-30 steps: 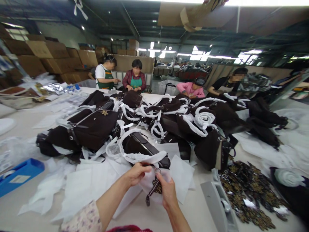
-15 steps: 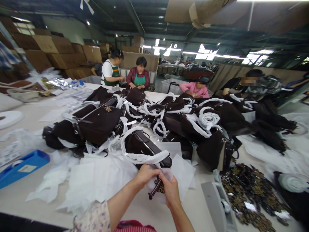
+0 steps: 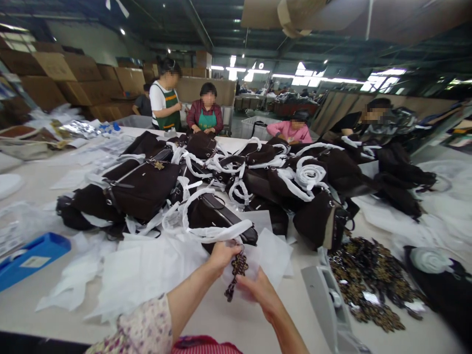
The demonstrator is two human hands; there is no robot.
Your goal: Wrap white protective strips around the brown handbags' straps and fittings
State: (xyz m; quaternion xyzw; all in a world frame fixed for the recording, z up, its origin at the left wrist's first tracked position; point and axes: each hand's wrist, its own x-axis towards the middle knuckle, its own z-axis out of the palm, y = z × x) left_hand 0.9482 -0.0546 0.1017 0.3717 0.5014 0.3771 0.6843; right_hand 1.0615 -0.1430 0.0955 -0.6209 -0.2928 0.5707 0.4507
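Observation:
A dark bag charm with bronze flower-shaped pieces (image 3: 239, 265) hangs beside a dark brown handbag (image 3: 206, 216). My left hand (image 3: 221, 258) is closed on the charm's upper end, close to the bag's white-wrapped strap (image 3: 221, 233). Lower down, my right hand (image 3: 262, 291) has its thumb by the charm's dangling end. Its fingers are partly hidden behind a thin, translucent white sheet (image 3: 251, 265), which it pinches behind the charm.
Several brown bags (image 3: 147, 189) with white-wrapped straps pile across the table. White sheets (image 3: 143, 275) and a blue tape dispenser (image 3: 37, 258) lie to the left. To the right are a grey dispenser (image 3: 324, 300) and heaped charms (image 3: 372, 280). Co-workers (image 3: 207, 115) are across the table.
My hands have moved apart; the right one has shifted down along the charm. More of the charm now shows, hanging straighter. The whole view has shifted slightly.

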